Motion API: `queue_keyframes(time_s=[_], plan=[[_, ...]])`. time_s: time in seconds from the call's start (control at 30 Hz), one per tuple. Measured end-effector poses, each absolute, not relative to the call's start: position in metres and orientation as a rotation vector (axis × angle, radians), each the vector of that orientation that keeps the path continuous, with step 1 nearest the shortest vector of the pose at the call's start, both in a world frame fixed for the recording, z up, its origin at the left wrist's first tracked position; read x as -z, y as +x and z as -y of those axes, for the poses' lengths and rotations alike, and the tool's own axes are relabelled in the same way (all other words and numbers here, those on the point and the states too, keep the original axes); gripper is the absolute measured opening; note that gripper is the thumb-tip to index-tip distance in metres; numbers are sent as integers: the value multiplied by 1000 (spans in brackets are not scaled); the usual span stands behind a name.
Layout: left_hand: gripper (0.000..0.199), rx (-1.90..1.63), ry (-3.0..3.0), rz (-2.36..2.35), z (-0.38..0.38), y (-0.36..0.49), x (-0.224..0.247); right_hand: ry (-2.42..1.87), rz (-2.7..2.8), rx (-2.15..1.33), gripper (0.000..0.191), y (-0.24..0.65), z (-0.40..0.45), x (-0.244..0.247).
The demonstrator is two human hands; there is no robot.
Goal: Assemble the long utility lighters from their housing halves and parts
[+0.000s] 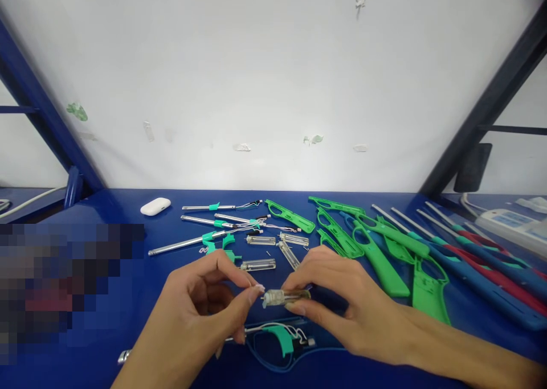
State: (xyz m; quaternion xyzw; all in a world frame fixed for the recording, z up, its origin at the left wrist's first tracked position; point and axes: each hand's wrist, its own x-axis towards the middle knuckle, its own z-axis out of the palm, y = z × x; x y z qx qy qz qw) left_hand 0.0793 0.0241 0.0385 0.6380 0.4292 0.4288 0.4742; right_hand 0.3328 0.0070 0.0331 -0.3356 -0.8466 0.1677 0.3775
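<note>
I have the right hand (342, 298) closed around a clear tank (276, 298), thumb below and fingers above, its nozzle pointing left. The left hand (200, 303) has thumb and forefinger pinched together just beside that nozzle; I cannot tell what tiny thing, if any, sits between the tips. Under both hands I see a blue shell (280, 369) and a green trigger (282, 340) with white wires. Beyond them more clear tanks (258, 265) lie on the blue table (128, 298), metal rods (183, 244) to their left, green handles (380, 263) to their right, and a white case (156, 207) farther back
</note>
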Motion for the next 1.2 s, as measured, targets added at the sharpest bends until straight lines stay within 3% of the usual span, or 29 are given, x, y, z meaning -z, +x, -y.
queue_keyframes(time_s=[0.3,0.6,1.2], plan=[[16,-1066,1765,-1124,-16,79,-46,-896,2164,-467,11,336,-8,-31],[23,-976,1679,-1077,-11,84,-55,-879,2183,-449,16,337,-9,-34],[17,-1000,1767,-1156,-8,80,-50,-886,2205,-509,16,336,-7,-37]])
